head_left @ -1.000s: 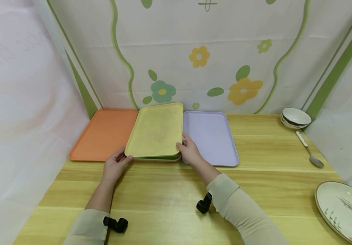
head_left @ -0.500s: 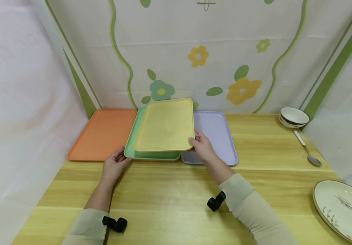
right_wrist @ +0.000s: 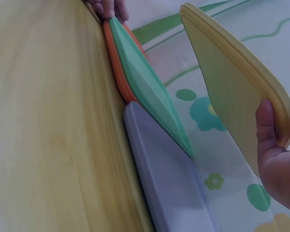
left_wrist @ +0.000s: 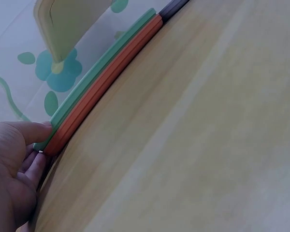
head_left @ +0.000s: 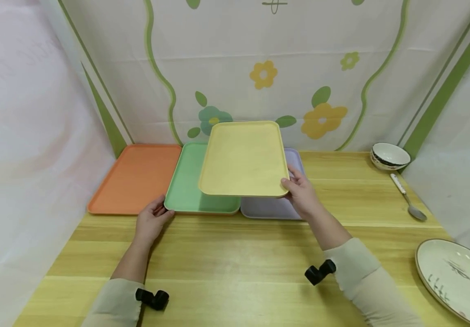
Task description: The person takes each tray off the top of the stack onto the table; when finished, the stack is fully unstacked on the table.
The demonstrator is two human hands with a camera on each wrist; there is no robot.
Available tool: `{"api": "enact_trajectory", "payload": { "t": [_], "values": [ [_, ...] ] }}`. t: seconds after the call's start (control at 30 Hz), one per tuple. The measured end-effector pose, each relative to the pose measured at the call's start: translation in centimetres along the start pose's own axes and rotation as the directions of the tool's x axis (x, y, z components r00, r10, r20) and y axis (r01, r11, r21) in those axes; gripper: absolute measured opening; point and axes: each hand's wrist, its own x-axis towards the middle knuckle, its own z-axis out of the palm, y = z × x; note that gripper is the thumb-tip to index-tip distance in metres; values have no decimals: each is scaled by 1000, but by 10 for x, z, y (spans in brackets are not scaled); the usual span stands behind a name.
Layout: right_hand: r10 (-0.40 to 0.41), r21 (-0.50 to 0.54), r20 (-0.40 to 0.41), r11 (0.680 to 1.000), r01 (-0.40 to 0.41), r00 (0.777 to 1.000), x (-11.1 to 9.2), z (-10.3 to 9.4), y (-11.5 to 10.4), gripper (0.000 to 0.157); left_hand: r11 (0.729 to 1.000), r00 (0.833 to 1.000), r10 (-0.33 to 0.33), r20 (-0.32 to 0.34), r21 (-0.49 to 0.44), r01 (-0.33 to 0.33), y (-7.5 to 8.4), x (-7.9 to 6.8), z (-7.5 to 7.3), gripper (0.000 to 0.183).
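Observation:
A yellow tray (head_left: 244,159) is held in the air by my right hand (head_left: 302,193), its thumb over the front right corner. Below it, a green tray (head_left: 190,181) lies on top of an orange tray (left_wrist: 89,93), whose edge shows in the left wrist view. My left hand (head_left: 151,222) pinches the green tray's front left corner, thumb on the rim and fingers beneath. To the right, a lilac tray (head_left: 267,209) lies partly hidden by the yellow one. Another orange tray (head_left: 134,179) lies at the left.
A patterned bowl (head_left: 389,156) stands at the back right of the wooden table (head_left: 235,263). In front of it lies a spoon (head_left: 407,197) with a white handle. An oval plate (head_left: 460,272) sits at the right front. A floral cloth (head_left: 259,36) hangs behind.
My right hand has lifted the yellow tray off the green one and carried it right, partly over the lilac tray. The left hand has let go of the yellow tray and stayed at the stack's corner.

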Motion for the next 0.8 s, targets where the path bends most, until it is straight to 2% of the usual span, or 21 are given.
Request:
{"api": "enact_trajectory", "payload": {
  "t": [0.3,0.53,0.8],
  "values": [
    [-50,34,26,998,49,998,-21,-37,-21,57,1000,1000,-10,1,22,10,0,-2,1,67],
    [-88,109,41,991,83,995,-36,-62,-33,60,1000,1000,-6,-5,26,6,0,-3,0,67],
    [-130,184,23,975,123,991,-50,-91,-42,44,999,1000,-11,3,34,11,1,-4,-1,67]
  ]
}}
